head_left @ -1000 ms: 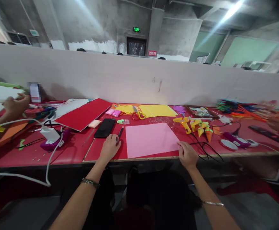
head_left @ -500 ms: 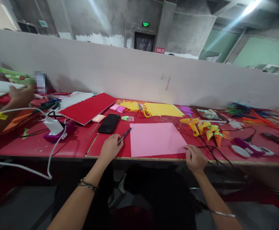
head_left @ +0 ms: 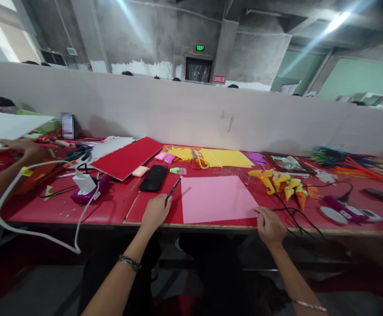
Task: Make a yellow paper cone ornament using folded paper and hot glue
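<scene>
A pink sheet of paper [head_left: 216, 199] lies flat near the front edge of the red table [head_left: 109, 210]. My left hand [head_left: 156, 210] is closed around a dark pen [head_left: 173, 188], which points up and away beside the sheet's left edge. At the sheet's lower right corner is my right hand [head_left: 270, 224], its fingers curled and the fingertips pinching the corner. A black phone [head_left: 153, 177] rests just beyond my left hand. To the right of the paper, a yellow glue gun [head_left: 266, 181] lies beside several yellow-and-orange folded pieces [head_left: 289, 188].
Behind the paper are scissors [head_left: 199, 161] and yellow sheets [head_left: 226, 158]. A red board [head_left: 128, 158] lies at left, near a purple power strip [head_left: 91, 193] with a looping white cable [head_left: 3, 219]. Another person's hand [head_left: 26, 149] holds a white board [head_left: 10, 127]. A low partition [head_left: 178, 114] stands behind.
The view has tilted up slightly, so the table sits lower in it. My hands keep nearly the same places by the sheet. The neighbour's white board has moved over to the right.
</scene>
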{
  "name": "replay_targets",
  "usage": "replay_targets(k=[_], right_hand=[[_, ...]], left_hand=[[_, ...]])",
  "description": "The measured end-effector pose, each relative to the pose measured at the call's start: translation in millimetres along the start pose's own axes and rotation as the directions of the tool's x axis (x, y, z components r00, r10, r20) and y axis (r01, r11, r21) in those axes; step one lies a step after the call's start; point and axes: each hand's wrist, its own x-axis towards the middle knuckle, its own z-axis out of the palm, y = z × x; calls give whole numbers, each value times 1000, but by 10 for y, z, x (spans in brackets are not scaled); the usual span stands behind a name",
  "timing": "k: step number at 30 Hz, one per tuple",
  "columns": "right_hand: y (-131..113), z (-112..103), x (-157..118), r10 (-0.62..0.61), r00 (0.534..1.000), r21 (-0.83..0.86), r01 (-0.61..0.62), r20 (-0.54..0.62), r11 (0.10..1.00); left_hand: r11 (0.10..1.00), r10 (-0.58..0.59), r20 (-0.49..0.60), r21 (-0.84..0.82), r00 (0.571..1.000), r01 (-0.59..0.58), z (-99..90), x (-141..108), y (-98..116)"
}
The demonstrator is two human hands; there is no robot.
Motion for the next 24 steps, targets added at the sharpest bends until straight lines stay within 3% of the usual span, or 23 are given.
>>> replay_targets(k=[9, 18, 24], right_hand=[[-5, 3, -16, -7, 1000, -35, 6, -26, 999], [-68, -55, 4, 69, 997, -4, -69, 28, 998], [-99, -90, 7, 51, 995, 35, -54, 81, 998]], left_hand=[[994, -77, -29, -81, 997, 75, 23, -28, -13], [993, -102, -13, -67, 995, 101, 34, 2, 7], [990, -126, 16, -67, 992, 127, 21, 3, 18]])
